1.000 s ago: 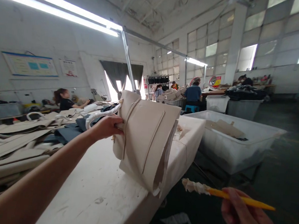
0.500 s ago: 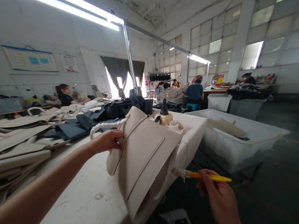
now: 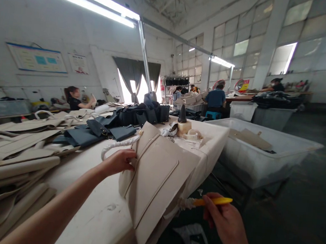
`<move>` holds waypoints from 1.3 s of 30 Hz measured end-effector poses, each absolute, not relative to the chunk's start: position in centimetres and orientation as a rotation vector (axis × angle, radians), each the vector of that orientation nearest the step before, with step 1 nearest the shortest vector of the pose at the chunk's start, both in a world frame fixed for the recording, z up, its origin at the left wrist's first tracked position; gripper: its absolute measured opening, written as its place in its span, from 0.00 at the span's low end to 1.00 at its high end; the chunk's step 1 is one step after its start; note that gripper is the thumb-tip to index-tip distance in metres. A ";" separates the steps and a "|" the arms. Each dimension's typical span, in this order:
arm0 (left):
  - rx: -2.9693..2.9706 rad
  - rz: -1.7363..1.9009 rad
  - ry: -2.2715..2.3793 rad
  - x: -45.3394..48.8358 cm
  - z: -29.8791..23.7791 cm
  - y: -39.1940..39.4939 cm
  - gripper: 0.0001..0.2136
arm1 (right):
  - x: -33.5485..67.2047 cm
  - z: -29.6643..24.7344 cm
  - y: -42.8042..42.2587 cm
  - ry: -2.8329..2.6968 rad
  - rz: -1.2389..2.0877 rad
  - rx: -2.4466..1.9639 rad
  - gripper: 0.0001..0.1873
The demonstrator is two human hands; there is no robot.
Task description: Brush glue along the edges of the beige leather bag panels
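A beige bag piece (image 3: 159,173) with raised seams and a wrapped white handle (image 3: 119,145) leans over the near edge of the table. My left hand (image 3: 122,161) is closed on its upper left side, thumb on the near face. In my right hand (image 3: 223,213) is a brush with a yellow handle (image 3: 216,202), pinched between thumb and fingers. Its clotted, whitish head (image 3: 185,203) is at the bag's open lower right edge; whether it touches I cannot tell.
Beige bag parts (image 3: 18,145) cover the table's left, with dark blue bags (image 3: 141,113) behind. A glue-stained container with a black cone top (image 3: 182,116) stands near the corner. A large white bin (image 3: 260,162) is at the right. Other people (image 3: 216,98) sit farther back.
The brush in my right hand has moved left and slightly down, closer to the bag's open edge. My left hand keeps its hold. The view has shifted slightly.
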State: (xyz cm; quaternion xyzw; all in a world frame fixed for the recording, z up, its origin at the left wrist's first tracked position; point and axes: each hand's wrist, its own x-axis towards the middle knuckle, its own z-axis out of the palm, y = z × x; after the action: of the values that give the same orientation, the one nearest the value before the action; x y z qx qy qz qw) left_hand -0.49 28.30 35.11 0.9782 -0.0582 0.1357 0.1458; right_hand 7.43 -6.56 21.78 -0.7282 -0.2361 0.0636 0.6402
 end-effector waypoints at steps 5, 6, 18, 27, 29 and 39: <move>2.794 0.424 -0.123 -0.4 34.4 28.0 0.11 | 10.8 22.9 -6.0 -0.507 -0.179 -1.727 0.26; 2.789 0.422 -0.118 -0.4 34.3 27.9 0.11 | 11.3 22.9 -5.9 -0.501 -0.210 -1.731 0.26; 2.737 0.457 -0.102 -0.6 33.4 28.5 0.08 | 4.5 22.2 -5.8 -0.516 0.258 -1.510 0.27; 2.692 0.418 -0.021 -1.0 33.6 27.5 0.08 | 5.4 22.5 -6.2 -0.417 0.127 -1.504 0.27; 2.687 0.422 -0.016 -1.2 33.6 27.4 0.07 | 4.6 22.7 -6.0 -0.381 0.215 -1.389 0.28; 2.653 0.438 -0.004 -1.3 33.3 26.9 0.06 | 4.6 21.5 -4.7 -0.380 0.413 -1.201 0.25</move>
State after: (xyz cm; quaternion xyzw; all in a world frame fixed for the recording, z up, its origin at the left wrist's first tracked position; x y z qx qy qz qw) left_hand -1.29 26.95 33.35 0.9615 -0.0013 0.1587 0.2245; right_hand 4.62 -4.70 21.46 -0.5575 -0.1764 0.1917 0.7883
